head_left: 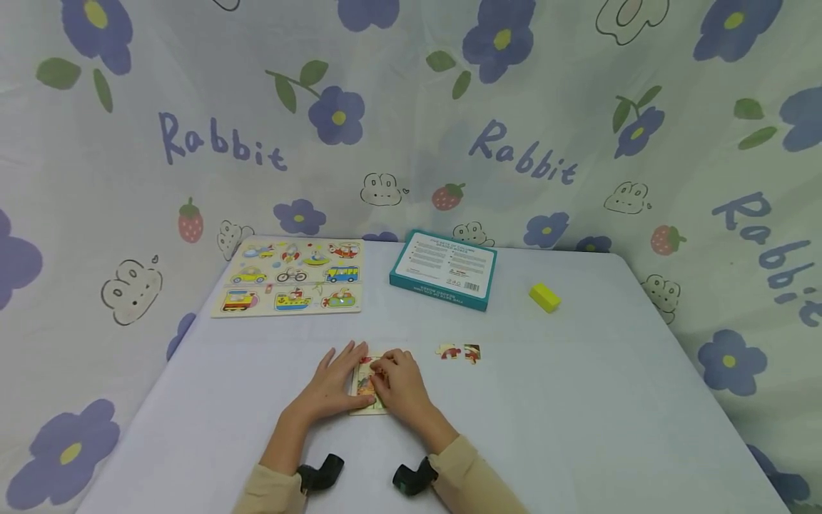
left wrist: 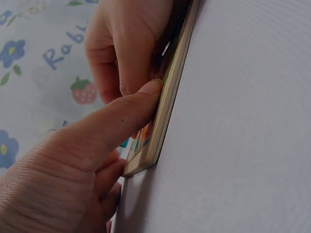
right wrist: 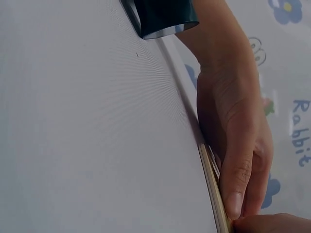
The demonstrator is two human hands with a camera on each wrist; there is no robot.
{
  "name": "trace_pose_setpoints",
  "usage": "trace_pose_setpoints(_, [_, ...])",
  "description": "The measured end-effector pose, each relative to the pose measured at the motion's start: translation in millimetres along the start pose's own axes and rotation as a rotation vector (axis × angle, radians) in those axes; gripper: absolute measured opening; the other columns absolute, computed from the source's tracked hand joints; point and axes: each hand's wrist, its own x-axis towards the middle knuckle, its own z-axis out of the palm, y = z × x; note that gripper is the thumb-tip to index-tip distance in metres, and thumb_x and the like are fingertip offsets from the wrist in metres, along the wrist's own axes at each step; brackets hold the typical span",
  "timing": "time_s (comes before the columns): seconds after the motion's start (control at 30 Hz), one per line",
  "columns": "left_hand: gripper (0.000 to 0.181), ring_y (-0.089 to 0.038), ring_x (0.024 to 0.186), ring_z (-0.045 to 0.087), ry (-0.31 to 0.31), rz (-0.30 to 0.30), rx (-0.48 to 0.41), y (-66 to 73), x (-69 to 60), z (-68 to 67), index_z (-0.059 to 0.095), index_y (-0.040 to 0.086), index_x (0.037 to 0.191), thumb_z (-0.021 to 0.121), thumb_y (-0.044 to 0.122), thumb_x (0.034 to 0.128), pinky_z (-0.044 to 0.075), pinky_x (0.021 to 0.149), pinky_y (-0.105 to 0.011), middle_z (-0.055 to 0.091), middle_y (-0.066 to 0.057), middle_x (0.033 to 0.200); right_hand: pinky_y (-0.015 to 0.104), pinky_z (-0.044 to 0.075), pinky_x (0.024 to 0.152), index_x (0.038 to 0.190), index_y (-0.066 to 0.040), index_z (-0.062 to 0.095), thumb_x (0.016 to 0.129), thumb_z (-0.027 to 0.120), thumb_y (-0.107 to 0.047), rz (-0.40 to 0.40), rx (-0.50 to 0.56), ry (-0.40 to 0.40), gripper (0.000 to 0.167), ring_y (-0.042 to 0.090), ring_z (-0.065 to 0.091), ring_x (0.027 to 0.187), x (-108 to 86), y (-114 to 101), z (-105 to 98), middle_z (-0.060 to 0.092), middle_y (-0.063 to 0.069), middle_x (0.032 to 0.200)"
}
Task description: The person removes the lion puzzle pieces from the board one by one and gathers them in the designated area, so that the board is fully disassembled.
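We see a small puzzle board (head_left: 369, 412) lying flat on the white table (head_left: 610, 392), near its front edge, between a person's two hands. The left hand (head_left: 329, 387) is spread, its fingers stretched forward along the board's left side and its thumb pressing on the face close to the bottom edge, so we see it steadying the board with a loose, uncurled hold. The right hand (head_left: 402, 385) bends over the right half of the board, thumb and fingertips drawn together on its surface. We cannot tell whether they pinch a piece, because the fingers hide what lies beneath them.

To the right of the board, well clear of both hands, we find two loose puzzle pieces: one pale and red (head_left: 448, 351), the other dark and red (head_left: 472, 353), side by side.

Farther back on the left we see a larger picture board (head_left: 265, 310) with vehicles on it. A teal box (head_left: 443, 268) with a white printed panel lies to its right, then a yellow block (head_left: 544, 298). Behind the table we see a flowered curtain (head_left: 411, 107) bearing the word "Rabbit".
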Motion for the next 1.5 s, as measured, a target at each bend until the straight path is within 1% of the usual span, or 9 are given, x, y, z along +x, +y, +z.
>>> trace_pose_setpoints(0.17, [0.099,-0.027,0.137,0.018,-0.005,-0.009,-0.002,0.6,0.4,0.3,0.03,0.007,0.143,0.071,0.057,0.0682,0.003,0.109,-0.049,0.031,-0.012,0.146,0.028,0.041,0.064,0.088,-0.011,0.068,0.079,0.071,-0.017,0.0,-0.047,0.029,0.012,0.015,0.048,0.076,0.9,-4.0,1.4,0.056,0.001,0.088])
trace_pose_setpoints(0.37, [0.099,-0.027,0.137,0.018,-0.003,-0.012,-0.009,1.2,0.2,0.2,0.03,0.008,0.143,0.071,0.057,0.0678,0.003,0.109,-0.049,0.031,-0.011,0.146,0.028,0.039,0.064,0.088,-0.012,0.065,0.078,0.072,-0.016,0.025,-0.05,0.035,0.013,0.014,0.046,0.075,0.9,-6.0,2.0,0.055,0.0,0.086])
trace_pose_setpoints(0.6, [0.1,-0.027,0.137,0.018,-0.008,-0.017,0.001,1.4,0.0,0.0,0.03,0.007,0.143,0.07,0.059,0.0672,0.003,0.109,-0.049,0.031,-0.011,0.146,0.028,0.04,0.067,0.09,-0.012,0.064,0.077,0.073,-0.016,0.097,-0.007,-0.009,0.016,0.014,0.047,0.076,3.1,-7.3,1.3,0.057,-0.001,0.083])
trace_pose_setpoints(0.77, [0.1,-0.026,0.137,0.018,-0.01,-0.018,0.005,0.6,0.5,0.1,0.03,0.007,0.143,0.071,0.058,0.0668,0.003,0.109,-0.049,0.031,-0.01,0.146,0.026,0.039,0.066,0.088,-0.013,0.066,0.076,0.074,-0.016,0.147,0.035,-0.017,0.015,0.011,0.047,0.072,4.7,-6.8,2.6,0.062,-0.005,0.078])
trace_pose_setpoints(0.87, [0.101,-0.026,0.137,0.017,-0.013,-0.017,0.01,0.0,0.9,0.4,0.03,0.008,0.143,0.07,0.058,0.0669,0.002,0.109,-0.048,0.031,-0.01,0.146,0.024,0.038,0.064,0.086,-0.014,0.067,0.076,0.075,-0.016,0.162,0.054,-0.006,0.013,0.009,0.046,0.07,5.2,-6.7,3.1,0.063,-0.007,0.076])
trace_pose_setpoints(1.0, [0.1,-0.026,0.137,0.017,-0.014,-0.015,0.009,0.3,1.0,0.8,0.03,0.007,0.143,0.071,0.058,0.0671,0.002,0.109,-0.048,0.031,-0.01,0.146,0.024,0.038,0.062,0.083,-0.013,0.067,0.074,0.075,-0.014,0.151,0.065,0.025,0.012,0.009,0.046,0.068,4.8,-6.3,3.2,0.064,-0.007,0.074])
trace_pose_setpoints(1.2, [0.099,-0.025,0.137,0.017,-0.019,-0.024,0.0,1.4,-0.3,0.3,0.029,0.008,0.144,0.071,0.056,0.0679,0.002,0.109,-0.048,0.03,-0.01,0.146,0.026,0.038,0.063,0.086,-0.013,0.068,0.075,0.074,-0.011,0.156,0.076,0.087,0.012,0.01,0.046,0.07,3.5,-6.2,2.4,0.064,-0.005,0.077])
trace_pose_setpoints(1.4, [0.098,-0.026,0.137,0.017,-0.016,-0.023,-0.019,4.1,-1.0,-2.1,0.03,0.008,0.143,0.073,0.054,0.0681,0.002,0.109,-0.048,0.031,-0.01,0.146,0.027,0.037,0.064,0.086,-0.012,0.068,0.076,0.074,-0.01,0.176,0.11,0.111,0.011,0.009,0.045,0.071,2.2,-5.2,0.7,0.062,-0.004,0.077])
trace_pose_setpoints(1.5, [0.097,-0.026,0.137,0.017,-0.018,-0.019,-0.012,4.5,-1.1,-2.5,0.03,0.008,0.143,0.072,0.054,0.0687,0.002,0.109,-0.048,0.03,-0.009,0.146,0.028,0.036,0.066,0.086,-0.012,0.068,0.076,0.074,-0.011,0.181,0.118,0.118,0.011,0.009,0.045,0.072,2.0,-6.5,-2.4,0.063,-0.005,0.077])
